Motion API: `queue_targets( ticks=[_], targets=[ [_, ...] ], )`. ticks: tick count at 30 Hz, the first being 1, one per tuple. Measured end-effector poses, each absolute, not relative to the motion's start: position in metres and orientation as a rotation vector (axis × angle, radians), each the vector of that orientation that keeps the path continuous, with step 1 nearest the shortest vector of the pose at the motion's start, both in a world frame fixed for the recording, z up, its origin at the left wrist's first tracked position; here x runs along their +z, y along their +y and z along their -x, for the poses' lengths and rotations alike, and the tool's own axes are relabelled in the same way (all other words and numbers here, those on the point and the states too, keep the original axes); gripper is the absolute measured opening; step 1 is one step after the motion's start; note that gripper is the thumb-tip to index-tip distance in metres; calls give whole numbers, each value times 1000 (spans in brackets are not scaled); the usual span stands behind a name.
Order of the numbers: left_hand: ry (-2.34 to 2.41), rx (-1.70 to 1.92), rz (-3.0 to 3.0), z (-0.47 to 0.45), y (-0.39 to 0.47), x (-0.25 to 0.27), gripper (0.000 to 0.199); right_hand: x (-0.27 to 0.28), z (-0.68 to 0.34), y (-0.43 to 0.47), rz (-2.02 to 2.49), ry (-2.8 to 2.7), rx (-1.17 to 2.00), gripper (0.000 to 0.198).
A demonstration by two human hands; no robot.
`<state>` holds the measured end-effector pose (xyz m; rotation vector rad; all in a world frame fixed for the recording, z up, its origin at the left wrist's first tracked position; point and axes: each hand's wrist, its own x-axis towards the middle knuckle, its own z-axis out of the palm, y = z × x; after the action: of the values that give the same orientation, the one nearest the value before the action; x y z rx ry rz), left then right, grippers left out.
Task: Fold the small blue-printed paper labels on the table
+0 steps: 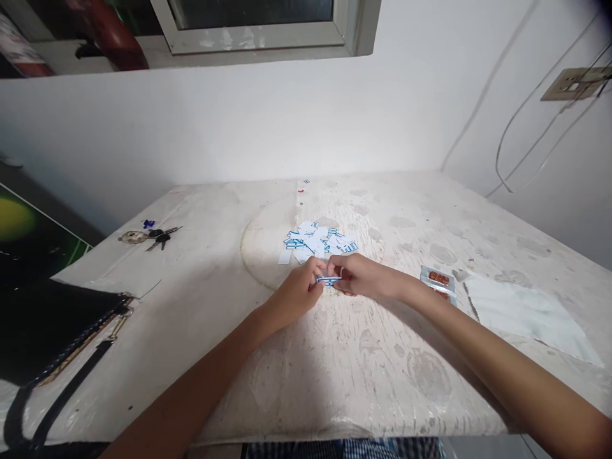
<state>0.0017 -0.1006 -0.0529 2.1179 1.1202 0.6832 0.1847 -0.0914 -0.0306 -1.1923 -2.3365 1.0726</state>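
Observation:
Between my two hands is a small white paper piece with blue printed lines [329, 280]. My left hand [302, 284] pinches its left end, and my right hand [361, 275] pinches its right end. Fingers cover both ends, so its full shape is hidden. Just beyond my hands lies a loose heap of white paper pieces [313, 242], several with blue lines along them. One plain white piece [285, 257] sticks out at the heap's left front.
Keys [161, 237] lie at the table's left, behind a black bag [57, 331] with a strap. At right are a blister pack [438, 279] and a white cloth [526, 312]. A wall with a window frame [258, 39] rises behind the table [287, 370]. Cables hang near a socket [571, 84].

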Motion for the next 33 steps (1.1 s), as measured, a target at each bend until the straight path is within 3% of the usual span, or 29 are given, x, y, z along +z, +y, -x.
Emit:
queue_targets(
  ticks=[13,17,22,28,33],
  targets=[
    [1146,674,-2102,-4,-103,-51,12,-31,-187,-90,1237,-2452,862,11],
    [1147,729,-2144,-7,-102,-50,23,-36,-186,-89,1220,-2441,839,15],
    [1183,766,-2199,-7,-98,-56,25,-36,-186,-90,1197,-2449,829,20],
    [1178,795,-2244,-6,-100,-60,20,-33,-187,-91,1216,-2448,882,22],
    [1169,812,-2292,-5,-103,-60,19,-32,-204,-80,1222,-2435,1210,3]
  ],
)
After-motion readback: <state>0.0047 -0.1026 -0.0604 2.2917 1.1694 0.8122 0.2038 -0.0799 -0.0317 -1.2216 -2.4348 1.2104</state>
